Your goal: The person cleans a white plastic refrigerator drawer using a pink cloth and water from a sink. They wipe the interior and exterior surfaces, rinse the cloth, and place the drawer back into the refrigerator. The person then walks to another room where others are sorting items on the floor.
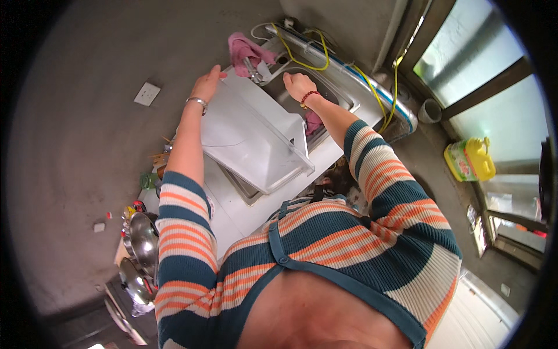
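Observation:
A white plastic bin with a clear front panel (244, 131), which looks like a refrigerator drawer, lies tilted across the steel sink. My left hand (206, 86) holds its far left edge, the thumb over the rim. My right hand (300, 87) is curled above the sink basin (335, 94), to the right of the bin; no object shows in it. Below that wrist, a pink cloth (312, 123) is in the basin, partly hidden by my forearm. Beyond the bin, a second pink cloth (246, 50) hangs over the metal faucet (253, 72).
A foil-wrapped pipe (348, 70) with a yellow cable (324, 52) runs behind the sink. Steel pots (144, 239) and a green glass jar (147, 180) stand at left. At right are a yellow jug (470, 159) and a grey cup (430, 111) near the window.

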`<state>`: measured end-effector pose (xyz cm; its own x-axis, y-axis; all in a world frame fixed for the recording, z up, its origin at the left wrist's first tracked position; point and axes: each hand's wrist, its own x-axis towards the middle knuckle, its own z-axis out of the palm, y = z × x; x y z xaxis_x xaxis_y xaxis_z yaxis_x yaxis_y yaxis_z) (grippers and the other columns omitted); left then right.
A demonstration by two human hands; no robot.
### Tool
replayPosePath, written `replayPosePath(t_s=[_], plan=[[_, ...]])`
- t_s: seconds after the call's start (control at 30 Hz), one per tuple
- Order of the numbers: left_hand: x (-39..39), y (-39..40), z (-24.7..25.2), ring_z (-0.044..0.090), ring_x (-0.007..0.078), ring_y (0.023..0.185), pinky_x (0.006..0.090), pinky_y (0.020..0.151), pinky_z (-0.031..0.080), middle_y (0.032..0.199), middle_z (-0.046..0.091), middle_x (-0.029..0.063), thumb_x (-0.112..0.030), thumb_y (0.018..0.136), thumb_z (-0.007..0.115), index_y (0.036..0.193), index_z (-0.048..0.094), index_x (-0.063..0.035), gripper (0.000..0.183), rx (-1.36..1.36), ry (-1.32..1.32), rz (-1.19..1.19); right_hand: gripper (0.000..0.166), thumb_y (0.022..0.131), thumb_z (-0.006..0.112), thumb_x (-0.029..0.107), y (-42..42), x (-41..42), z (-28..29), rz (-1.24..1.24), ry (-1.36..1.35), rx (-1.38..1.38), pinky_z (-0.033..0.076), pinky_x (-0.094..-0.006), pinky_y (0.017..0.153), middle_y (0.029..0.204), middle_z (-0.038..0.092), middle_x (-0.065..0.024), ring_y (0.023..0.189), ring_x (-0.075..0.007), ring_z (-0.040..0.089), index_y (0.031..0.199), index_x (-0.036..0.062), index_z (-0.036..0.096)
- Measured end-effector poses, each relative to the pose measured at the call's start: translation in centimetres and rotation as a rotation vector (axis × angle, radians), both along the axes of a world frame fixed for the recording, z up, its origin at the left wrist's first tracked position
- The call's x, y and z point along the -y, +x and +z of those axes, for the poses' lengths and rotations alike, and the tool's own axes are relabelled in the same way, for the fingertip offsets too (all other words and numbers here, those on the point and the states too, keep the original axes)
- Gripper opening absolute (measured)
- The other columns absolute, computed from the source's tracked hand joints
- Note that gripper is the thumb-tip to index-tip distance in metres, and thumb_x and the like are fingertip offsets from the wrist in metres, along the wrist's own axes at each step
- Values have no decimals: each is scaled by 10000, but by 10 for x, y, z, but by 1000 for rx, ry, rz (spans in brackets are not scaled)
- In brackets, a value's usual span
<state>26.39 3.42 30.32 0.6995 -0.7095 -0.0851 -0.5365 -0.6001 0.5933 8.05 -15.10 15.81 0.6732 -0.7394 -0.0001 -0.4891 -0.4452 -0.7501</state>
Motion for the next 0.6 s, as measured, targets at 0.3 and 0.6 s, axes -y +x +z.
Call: replayPosePath(t_s=[0.3, 0.6], plan=[[-19, 7, 15, 546, 283, 1068, 341, 913, 405, 1131, 604, 157, -557, 813, 546, 1085, 662, -115, 532, 5, 44, -153, 497, 841, 440, 422, -52, -30, -124, 328, 350, -472, 506, -412, 629, 710, 648, -144, 609, -271, 635, 770, -18, 661], [-27, -12, 15, 569, 276, 735, 355, 703, 447, 765, 599, 127, -367, 756, 660, 819, 688, -42, 332, 475, -38, -27, 386, 795, 608, 357, -35, -73, -126, 598, 832, -568, 357, -346, 330, 584, 607, -104, 361, -187, 487, 638, 5, 638]])
